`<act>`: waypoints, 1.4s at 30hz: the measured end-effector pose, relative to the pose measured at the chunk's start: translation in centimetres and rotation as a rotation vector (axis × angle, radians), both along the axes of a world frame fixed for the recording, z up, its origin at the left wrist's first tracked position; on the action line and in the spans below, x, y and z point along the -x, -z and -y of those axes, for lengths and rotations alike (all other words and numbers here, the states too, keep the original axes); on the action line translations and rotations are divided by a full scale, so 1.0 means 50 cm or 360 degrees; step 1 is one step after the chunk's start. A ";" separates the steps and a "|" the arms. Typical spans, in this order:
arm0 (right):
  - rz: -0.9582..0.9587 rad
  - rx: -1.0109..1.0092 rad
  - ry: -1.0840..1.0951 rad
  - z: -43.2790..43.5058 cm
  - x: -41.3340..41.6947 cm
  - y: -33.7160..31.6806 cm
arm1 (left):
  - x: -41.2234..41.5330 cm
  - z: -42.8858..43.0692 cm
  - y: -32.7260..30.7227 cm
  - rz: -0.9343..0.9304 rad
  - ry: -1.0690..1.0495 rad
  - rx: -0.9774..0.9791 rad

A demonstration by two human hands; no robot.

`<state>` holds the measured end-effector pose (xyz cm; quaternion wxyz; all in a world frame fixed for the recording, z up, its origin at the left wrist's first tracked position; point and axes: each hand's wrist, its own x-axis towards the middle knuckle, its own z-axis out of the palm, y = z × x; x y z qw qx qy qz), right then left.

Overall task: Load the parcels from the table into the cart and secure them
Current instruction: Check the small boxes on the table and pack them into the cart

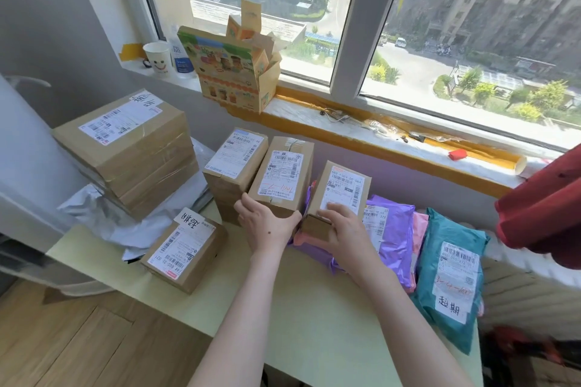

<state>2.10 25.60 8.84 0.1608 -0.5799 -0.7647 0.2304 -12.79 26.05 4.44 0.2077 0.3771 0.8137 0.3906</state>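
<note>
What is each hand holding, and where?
Left hand grips the middle cardboard box by its near end; right hand grips the smaller box beside it, also at its near end.

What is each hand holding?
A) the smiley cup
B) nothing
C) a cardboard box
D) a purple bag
C: the left hand grips the middle box and the right hand grips the small box beside it.

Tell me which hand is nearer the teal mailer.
Right. The right hand grips a small box left of the teal mailer; the left hand grips the middle box, farther left.
</note>
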 end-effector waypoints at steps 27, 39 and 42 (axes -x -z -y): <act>-0.0035 0.0070 -0.0099 -0.018 -0.007 -0.019 | 0.003 0.030 -0.170 -0.0239 0.0073 -0.1085; 0.0003 0.0111 -0.0178 -0.028 0.024 -0.025 | 0.020 0.040 -0.180 -0.0214 0.0029 -0.1078; -0.0004 0.0108 -0.0193 -0.026 0.030 -0.027 | 0.028 0.039 -0.181 -0.0186 0.0033 -0.1073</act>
